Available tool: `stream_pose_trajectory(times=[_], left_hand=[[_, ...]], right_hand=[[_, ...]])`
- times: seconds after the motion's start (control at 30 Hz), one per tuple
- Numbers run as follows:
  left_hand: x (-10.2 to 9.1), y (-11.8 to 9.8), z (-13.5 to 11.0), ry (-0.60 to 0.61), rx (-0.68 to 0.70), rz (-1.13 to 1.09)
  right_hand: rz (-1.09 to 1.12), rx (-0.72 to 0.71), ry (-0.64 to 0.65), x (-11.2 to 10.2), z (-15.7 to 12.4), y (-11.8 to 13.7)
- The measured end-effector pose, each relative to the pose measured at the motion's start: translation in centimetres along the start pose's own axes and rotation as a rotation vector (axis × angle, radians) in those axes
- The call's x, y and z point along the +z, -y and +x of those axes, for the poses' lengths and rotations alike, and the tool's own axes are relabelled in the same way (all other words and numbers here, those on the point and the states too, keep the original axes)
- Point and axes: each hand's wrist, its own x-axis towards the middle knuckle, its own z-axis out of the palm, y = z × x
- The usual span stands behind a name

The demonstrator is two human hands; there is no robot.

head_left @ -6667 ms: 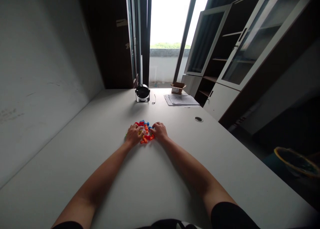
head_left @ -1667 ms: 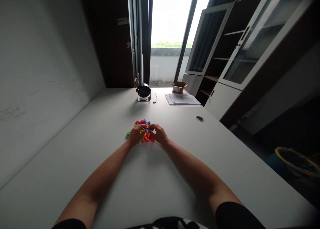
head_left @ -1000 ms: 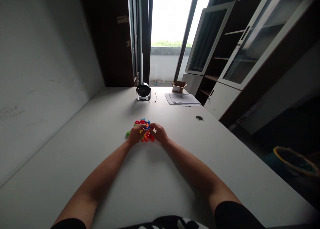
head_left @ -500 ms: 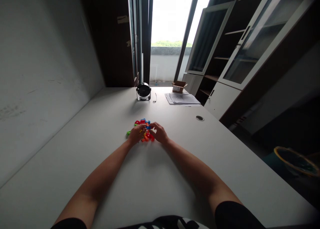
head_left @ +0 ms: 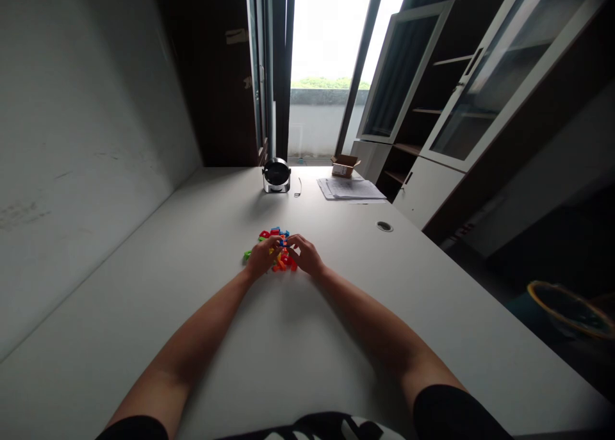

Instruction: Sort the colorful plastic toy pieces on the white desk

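On the white desk [head_left: 192, 248], plastic blocks [head_left: 281, 251] lie under both hands' fingers [head_left: 271, 244] [head_left: 294, 240]

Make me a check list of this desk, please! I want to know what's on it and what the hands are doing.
Surface: pale desk with a round cable hole.
Job's things: small red, orange, blue, yellow and green plastic pieces in a loose pile.
Clutter: stacked papers and a small cardboard box at the far end.
Hands: left hand and right hand both at the pile; cannot tell if they hold a piece.
Cables: thin dark wire beside a round black desk fan.
Surroundings: wall on the left, glass-door cabinet on the right, bright window ahead.
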Motion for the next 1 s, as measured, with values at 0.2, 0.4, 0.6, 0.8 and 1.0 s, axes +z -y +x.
stream_pose_trajectory(times=[0.2,0.4,0.6,0.8,1.0], left_hand=[[0.1,0.0,-0.1,-0.021,-0.003,0.014],[0.3,0.2,-0.1,-0.028,-0.006,0.019],[0.3,0.5,-0.2,-0.036,0.005,0.024],[0.3,0.6,-0.1,-0.018,0.003,0.01],[0.0,-0.4,-0.1,-0.007,0.104,0.205]], right_hand=[[0.055,0.023,-0.014,0.1,-0.2,-0.1],[0.071,0.028,-0.015,0.0,-0.1,0.0],[0.023,0.006,0.015,0.1,-0.1,-0.5],[-0.023,0.002,0.019,0.2,-0.1,-0.7],[-0.217,0.062,-0.105,-1.5,0.6,-2.7]])
